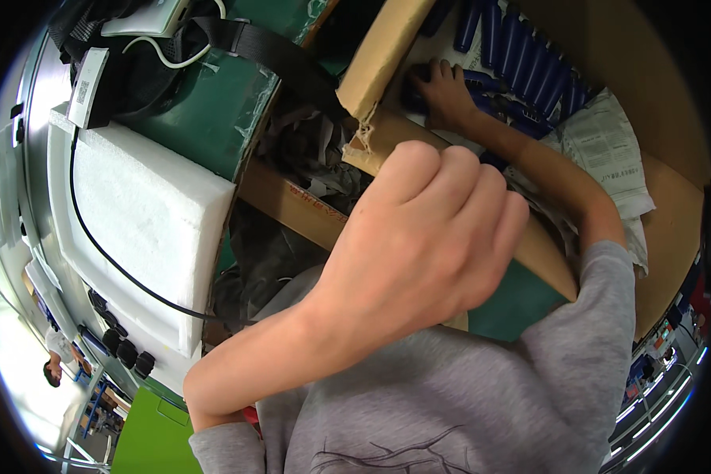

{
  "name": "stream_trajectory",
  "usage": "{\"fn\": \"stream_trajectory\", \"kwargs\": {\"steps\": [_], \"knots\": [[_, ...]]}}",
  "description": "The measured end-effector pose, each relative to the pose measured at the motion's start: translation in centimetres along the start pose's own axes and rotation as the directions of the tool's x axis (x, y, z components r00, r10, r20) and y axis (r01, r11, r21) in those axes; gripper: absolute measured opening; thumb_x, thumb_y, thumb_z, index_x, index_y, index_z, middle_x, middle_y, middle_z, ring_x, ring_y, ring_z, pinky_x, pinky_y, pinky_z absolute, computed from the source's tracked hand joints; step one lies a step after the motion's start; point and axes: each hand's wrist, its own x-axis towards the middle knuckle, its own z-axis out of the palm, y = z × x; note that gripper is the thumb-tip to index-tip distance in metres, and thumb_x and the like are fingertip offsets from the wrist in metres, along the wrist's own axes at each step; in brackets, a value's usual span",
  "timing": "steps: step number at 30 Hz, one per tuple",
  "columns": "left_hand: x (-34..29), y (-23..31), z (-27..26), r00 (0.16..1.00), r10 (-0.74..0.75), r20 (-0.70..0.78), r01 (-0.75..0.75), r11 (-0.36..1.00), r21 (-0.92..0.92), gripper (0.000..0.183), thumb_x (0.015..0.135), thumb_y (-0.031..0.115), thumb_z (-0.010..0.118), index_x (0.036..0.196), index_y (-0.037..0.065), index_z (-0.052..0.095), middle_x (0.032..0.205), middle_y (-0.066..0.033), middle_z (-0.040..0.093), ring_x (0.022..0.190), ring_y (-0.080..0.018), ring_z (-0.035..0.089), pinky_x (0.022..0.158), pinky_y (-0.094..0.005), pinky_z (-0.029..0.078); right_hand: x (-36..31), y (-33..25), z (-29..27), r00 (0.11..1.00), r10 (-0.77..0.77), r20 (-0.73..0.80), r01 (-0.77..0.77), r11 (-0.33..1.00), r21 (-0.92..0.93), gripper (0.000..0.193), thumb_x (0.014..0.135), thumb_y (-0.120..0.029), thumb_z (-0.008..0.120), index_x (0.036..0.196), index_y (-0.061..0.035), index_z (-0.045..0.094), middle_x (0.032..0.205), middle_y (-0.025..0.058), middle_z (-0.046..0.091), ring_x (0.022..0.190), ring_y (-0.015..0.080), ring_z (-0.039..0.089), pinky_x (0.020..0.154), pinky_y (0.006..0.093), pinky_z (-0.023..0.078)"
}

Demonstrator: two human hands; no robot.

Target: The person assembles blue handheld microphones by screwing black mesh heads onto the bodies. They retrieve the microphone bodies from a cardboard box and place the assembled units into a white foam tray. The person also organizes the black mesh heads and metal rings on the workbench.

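My left hand point(426, 229) is held up in the middle of the view, its fingers curled into a fist. The back of the hand faces up, and whatever the fingers might hold is hidden. Farther away, my right hand point(449, 99) reaches into a cardboard box point(663, 110). Its fingers bend over a dark blue tool point(413, 96), whose shape is mostly covered by the hand. Several long dark blue handles point(521, 59) lie side by side in the box, beyond the right hand. More blue pieces lie under and beside the right wrist.
Crumpled newspaper point(600, 142) hangs over the box's right side. A torn cardboard flap point(379, 59) stands between the box and a green table point(205, 103). White foam point(134, 213) is at the left, with a black cable point(114, 265) across it. A black strap point(292, 59) crosses the table.
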Motion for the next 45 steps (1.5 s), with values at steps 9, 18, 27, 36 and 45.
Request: {"fn": "stream_trajectory", "kwargs": {"steps": [9,18,27,36,45], "knots": [[0.3,-0.2,0.3,1.000,0.005,-0.021,-0.005,1.000,0.000,0.019,0.058,0.017,0.061,0.075,0.011,0.055,0.074,-0.0003,0.050,0.067,-0.0156,0.051,0.060,-0.0300,0.036,0.2,0.9,-0.6,0.989,-0.007,0.145,-0.041,0.946,0.323,0.092,0.059,-0.028,0.088,0.140,-0.0141,0.045,0.124,0.0280,0.054,0.114,0.0446,0.057,0.091,0.0555,0.051],[0.5,-0.1,0.3,1.000,0.006,-0.029,-0.007,1.000,-0.013,0.018,0.058,0.017,0.061,0.073,0.011,0.053,0.072,-0.0003,0.046,0.066,-0.0160,0.048,0.060,-0.0303,0.036,1.1,2.1,-1.8,0.907,-0.001,0.421,-0.212,0.863,0.459,0.096,0.056,-0.030,0.092,0.134,0.0000,0.046,0.116,0.0289,0.064,0.112,0.0429,0.064,0.092,0.0466,0.055],[0.8,0.0,0.1,1.000,0.004,-0.006,-0.004,1.000,-0.002,0.017,0.058,0.017,0.061,0.072,0.012,0.053,0.072,-0.0001,0.047,0.066,-0.0157,0.049,0.060,-0.0304,0.036,2.9,5.9,-1.8,0.716,-0.304,0.628,-0.290,0.690,0.664,0.088,0.059,-0.034,0.091,0.132,0.0036,0.057,0.125,0.0229,0.065,0.117,0.0362,0.062,0.099,0.0393,0.051],[0.6,-0.3,0.1,1.000,0.015,-0.011,-0.015,1.000,-0.017,0.020,0.057,0.017,0.062,0.074,0.010,0.056,0.077,-0.0010,0.055,0.068,-0.0152,0.053,0.060,-0.0291,0.036,2.0,5.8,-3.1,0.353,-0.532,0.770,-0.754,0.324,0.571,0.069,0.071,-0.023,0.085,0.130,0.0015,0.059,0.126,0.0165,0.065,0.116,0.0281,0.063,0.099,0.0387,0.051],[0.5,-0.7,0.6,0.999,0.018,-0.045,-0.020,0.999,-0.029,0.015,0.062,0.018,0.061,0.069,0.011,0.050,0.069,-0.0003,0.044,0.065,-0.0157,0.046,0.062,-0.0302,0.034,1.5,6.9,-4.7,0.422,-0.539,0.729,-0.775,0.204,0.599,0.081,0.073,-0.028,0.083,0.140,0.0025,0.049,0.135,0.0196,0.058,0.120,0.0295,0.059,0.100,0.0412,0.050]]}}
